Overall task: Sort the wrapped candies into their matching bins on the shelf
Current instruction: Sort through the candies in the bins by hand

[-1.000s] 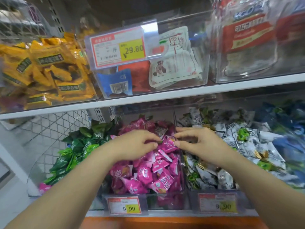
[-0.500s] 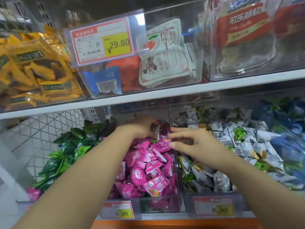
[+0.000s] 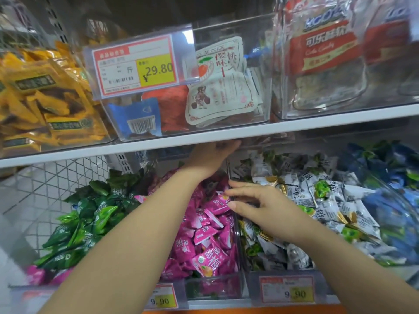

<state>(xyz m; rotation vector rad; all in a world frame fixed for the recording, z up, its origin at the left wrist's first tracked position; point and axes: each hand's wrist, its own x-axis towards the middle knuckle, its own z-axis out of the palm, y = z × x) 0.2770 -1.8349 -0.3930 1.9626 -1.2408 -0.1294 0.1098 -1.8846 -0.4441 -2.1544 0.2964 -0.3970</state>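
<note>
Pink wrapped candies (image 3: 204,241) fill the clear middle bin (image 3: 235,288) on the lower shelf. Green candies (image 3: 90,220) lie in the bin to its left, white-and-green ones (image 3: 301,200) in the bin to its right. My left hand (image 3: 210,157) reaches deep over the pink bin, right under the upper shelf board; its fingers are partly hidden and I cannot see whether it holds anything. My right hand (image 3: 258,202) hovers at the wall between the pink and white bins, fingers spread and relaxed, holding nothing.
The white upper shelf board (image 3: 294,125) hangs low over the bins. Above it stand clear bins with yellow packets (image 3: 45,98), mixed snack packs (image 3: 217,94) and red-labelled bags (image 3: 324,51). Blue candies (image 3: 385,200) lie far right. Price tags (image 3: 288,293) front the bins.
My left hand has moved from the front of the pink pile up and back towards the rear of the bin. My right hand stayed near the divider and spread its fingers.
</note>
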